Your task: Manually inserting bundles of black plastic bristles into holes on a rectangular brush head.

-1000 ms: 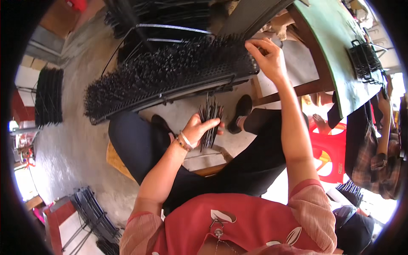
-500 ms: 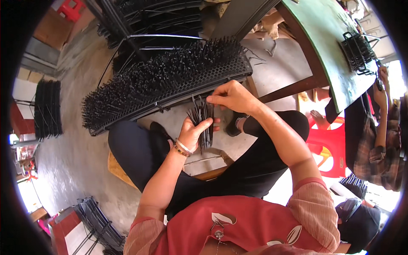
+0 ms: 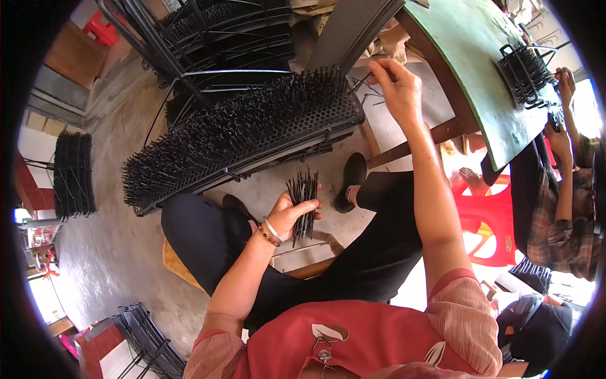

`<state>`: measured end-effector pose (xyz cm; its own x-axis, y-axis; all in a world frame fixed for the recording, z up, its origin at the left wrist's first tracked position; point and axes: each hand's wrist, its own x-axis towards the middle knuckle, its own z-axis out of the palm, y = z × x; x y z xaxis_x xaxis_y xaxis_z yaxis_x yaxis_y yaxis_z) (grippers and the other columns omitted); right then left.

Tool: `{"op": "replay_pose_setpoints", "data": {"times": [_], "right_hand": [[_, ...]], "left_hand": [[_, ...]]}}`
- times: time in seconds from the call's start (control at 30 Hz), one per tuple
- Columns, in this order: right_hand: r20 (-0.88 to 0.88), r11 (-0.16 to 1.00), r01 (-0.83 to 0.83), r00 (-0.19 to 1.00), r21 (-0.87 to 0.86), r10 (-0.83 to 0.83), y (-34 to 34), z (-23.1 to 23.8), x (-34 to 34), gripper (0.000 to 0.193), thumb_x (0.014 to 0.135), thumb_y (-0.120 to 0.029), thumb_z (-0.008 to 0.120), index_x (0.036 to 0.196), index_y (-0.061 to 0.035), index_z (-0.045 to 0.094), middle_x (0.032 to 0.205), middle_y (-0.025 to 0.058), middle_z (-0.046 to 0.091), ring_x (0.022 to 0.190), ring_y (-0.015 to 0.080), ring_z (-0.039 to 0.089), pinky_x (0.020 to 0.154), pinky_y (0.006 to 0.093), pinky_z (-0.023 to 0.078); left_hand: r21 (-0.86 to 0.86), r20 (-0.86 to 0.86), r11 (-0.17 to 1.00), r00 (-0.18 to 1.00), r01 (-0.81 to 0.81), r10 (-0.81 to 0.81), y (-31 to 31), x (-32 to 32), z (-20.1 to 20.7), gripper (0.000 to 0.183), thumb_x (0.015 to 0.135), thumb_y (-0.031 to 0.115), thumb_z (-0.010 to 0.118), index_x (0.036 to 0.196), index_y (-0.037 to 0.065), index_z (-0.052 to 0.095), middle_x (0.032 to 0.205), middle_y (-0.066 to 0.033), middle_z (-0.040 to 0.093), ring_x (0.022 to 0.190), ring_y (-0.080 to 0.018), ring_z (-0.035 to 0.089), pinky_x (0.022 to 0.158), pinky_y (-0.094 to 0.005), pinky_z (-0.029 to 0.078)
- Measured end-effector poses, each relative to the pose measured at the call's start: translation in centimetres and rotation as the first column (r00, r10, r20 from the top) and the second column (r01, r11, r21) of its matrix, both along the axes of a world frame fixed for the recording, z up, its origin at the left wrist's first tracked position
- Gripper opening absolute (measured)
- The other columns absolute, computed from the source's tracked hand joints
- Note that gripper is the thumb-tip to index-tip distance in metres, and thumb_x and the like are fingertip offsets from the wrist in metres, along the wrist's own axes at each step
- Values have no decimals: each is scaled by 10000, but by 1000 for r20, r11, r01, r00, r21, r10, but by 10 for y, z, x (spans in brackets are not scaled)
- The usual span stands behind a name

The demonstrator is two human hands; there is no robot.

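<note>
"What have I got on the left?"

"My left hand (image 3: 289,213) is clamped round a bundle of thin black rods (image 3: 305,201), held roughly upright between the knees, thumb across the front."

"And the right?"

"I see the right hand (image 3: 399,91) raised by the right end of a perforated rack (image 3: 328,121), thumb and fingertips pinched together on a single dark rod (image 3: 360,83)."

"What's on that rack?"

"Dense standing black pieces (image 3: 233,117), with rows of holes showing along the near edge. Right of it, I've a green desk (image 3: 451,50) carrying a black wire basket (image 3: 525,76)."
</note>
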<state>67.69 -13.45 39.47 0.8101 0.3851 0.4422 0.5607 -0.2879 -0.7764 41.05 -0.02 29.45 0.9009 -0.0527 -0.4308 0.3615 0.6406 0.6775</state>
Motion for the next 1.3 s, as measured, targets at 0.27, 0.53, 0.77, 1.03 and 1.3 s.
{"op": "replay_pose_setpoints", "data": {"times": [0.27,0.53,0.77,1.03,1.3], "right_hand": [[45,995,-55,997,-86,59,15,-20,9,146,868,-106,634,928,26,653,728,75,647,635,102,615,587,238,476],[290,997,-44,955,-62,60,32,-26,6,153,812,-145,684,838,2,649,750,159,633,650,316,614,582,349,482],[410,985,0,909,-175,73,35,-36,1,142,808,-143,686,832,-5,669,762,137,637,653,312,612,606,353,491],[457,914,163,889,-372,28,31,-37,-8,182,811,-199,686,844,-20,689,766,116,605,666,305,605,612,371,488],[105,979,-88,989,-183,108,25,-17,-27,195,808,-146,701,945,-8,684,733,58,592,560,116,514,516,254,412]], "left_hand": [[-77,-18,996,999,-32,30,1,0,-2,301,847,59,627,1138,13,568,957,-66,612,863,-183,619,733,-371,570],[-106,-14,994,1000,-29,27,4,-1,-4,300,852,53,596,1148,12,574,966,-64,628,863,-181,630,707,-360,572],[-58,-18,998,1000,-27,26,5,-2,-7,279,846,65,619,1119,18,589,909,-53,632,840,-172,634,698,-341,570],[-67,-15,996,998,-63,62,3,-3,2,135,832,43,654,962,20,628,908,-77,648,874,-203,648,715,-360,578],[-46,-12,989,991,-137,137,6,-1,7,142,845,45,640,978,5,615,931,-105,656,885,-213,652,745,-353,572]]}}
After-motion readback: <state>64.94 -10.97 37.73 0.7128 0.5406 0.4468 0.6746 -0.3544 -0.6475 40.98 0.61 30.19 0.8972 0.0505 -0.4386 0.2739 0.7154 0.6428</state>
